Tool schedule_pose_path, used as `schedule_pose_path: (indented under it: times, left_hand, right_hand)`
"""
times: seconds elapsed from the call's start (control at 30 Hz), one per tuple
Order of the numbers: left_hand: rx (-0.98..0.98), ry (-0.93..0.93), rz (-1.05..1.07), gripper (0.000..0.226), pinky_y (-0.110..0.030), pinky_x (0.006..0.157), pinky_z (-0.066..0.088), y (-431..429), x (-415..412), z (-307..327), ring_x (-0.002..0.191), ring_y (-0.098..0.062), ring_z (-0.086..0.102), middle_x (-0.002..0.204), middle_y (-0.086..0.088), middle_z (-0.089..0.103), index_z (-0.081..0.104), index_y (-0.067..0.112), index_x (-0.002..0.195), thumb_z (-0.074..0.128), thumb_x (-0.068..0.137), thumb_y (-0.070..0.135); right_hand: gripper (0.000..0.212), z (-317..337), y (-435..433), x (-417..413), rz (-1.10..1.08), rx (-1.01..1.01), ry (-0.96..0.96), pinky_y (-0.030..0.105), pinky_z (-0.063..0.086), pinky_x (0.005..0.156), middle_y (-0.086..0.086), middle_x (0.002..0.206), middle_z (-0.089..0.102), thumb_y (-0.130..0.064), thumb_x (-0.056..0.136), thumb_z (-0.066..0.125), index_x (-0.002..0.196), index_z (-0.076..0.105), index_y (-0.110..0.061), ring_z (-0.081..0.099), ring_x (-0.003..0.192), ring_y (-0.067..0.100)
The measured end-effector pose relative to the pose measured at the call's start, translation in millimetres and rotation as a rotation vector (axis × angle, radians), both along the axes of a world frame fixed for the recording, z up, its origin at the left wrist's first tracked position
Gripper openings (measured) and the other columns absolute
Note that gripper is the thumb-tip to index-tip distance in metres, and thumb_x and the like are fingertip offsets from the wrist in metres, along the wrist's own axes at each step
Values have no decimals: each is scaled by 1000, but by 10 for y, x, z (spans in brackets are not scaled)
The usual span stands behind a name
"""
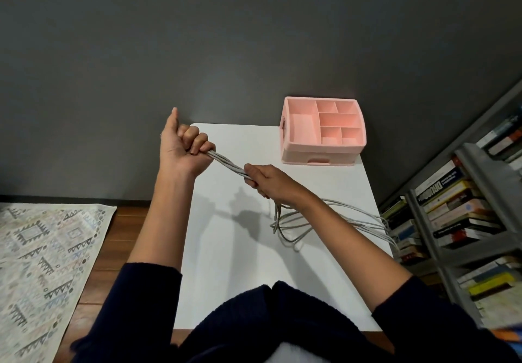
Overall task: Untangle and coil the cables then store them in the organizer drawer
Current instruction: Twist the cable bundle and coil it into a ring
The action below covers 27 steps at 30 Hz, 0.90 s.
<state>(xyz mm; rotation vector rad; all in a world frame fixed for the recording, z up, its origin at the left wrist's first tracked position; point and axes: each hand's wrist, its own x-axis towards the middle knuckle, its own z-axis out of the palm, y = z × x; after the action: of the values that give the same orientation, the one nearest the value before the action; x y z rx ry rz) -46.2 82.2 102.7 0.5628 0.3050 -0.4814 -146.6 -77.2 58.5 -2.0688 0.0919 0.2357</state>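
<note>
A bundle of grey cables (227, 163) runs taut between my two hands above the white table (339, 193). My left hand (183, 148) grips one end of the bundle in a fist, thumb pointing up, near the table's far left corner. Lower and to the right, my right hand (268, 180) grips the same strands. Behind that hand the cables (324, 221) fall in loose loops onto the table and trail off its right edge. The pink organizer (323, 131) stands at the table's far right corner, its top compartments bare and its front drawer closed.
A grey shelf unit (463, 215) packed with books stands close to the table's right side. A patterned rug (45, 263) lies on the wooden floor to the left. A dark grey wall rises behind the table.
</note>
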Motion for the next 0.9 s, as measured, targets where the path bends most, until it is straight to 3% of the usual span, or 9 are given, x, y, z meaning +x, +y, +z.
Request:
schedule_pose_path:
  times: [0.13,0.23,0.4,0.53,0.6,0.67,0.73,0.8,0.9]
  left_hand:
    - [-41,28,19,61,-22,44,14,-26,-40,-27,36,-11,11,39,4,17,25,21,44,57,87,50]
    - [-72,42,17,62,-21,42,16,1,-35,-33,36,-11,12,39,5,17,26,21,46,58,82,59]
    - [-92,5,-59,67,-22,46,24,10,-83,-141,37,-12,14,37,5,15,21,19,41,55,85,58]
    - [-97,-29,-182,63,-17,73,31,18,-152,-180,46,-10,26,40,5,22,24,19,45,57,88,51]
    - [-57,-69,-169,58,-21,88,34,2,-216,-130,56,-8,46,42,6,34,29,21,48,59,85,54]
    - [-13,-112,-115,64,-26,94,38,-49,-291,-77,63,-9,62,42,4,45,31,18,41,50,87,59]
    - [-103,-99,-72,69,-25,87,45,-103,-295,-35,54,-5,59,41,6,39,30,17,39,45,88,63]
    - [-218,-43,-41,70,-18,60,45,-122,-217,-2,36,-5,36,38,6,26,27,16,41,47,87,64]
    - [-205,-42,-65,72,-13,38,20,-138,-108,92,27,-11,15,35,5,17,24,16,41,47,86,66]
  right_hand:
    - [40,31,-60,-42,-18,-44,-125,30,31,59,-4,57,41,-42,102,33,76,53,-20,34,52,11]
    - [24,33,-84,-149,52,-203,-270,28,32,55,4,57,49,-48,97,44,99,46,-24,36,50,14]
    - [22,-6,-204,-163,-5,-363,-478,33,36,58,-16,59,44,-39,99,45,101,53,-18,36,60,14]
    - [17,34,-395,-87,-43,-266,-469,32,35,60,-15,62,50,-31,99,49,90,58,-20,42,57,7]
    - [14,95,-478,-60,-67,-195,-434,30,35,60,-7,62,53,-27,98,52,86,59,-24,43,58,16]
    - [16,177,-536,-56,-59,-155,-392,26,35,61,-15,66,59,-26,98,51,83,58,-30,44,60,14]
    - [19,228,-551,-58,3,-223,-357,27,37,61,-21,67,58,-30,99,48,82,55,-32,44,60,11]
    - [23,210,-481,-91,48,-290,-319,32,39,63,-16,65,55,-34,101,44,80,51,-30,47,60,9]
    - [40,103,-254,-187,42,-100,-158,26,31,55,-14,52,40,-42,102,37,66,41,-24,36,50,2]
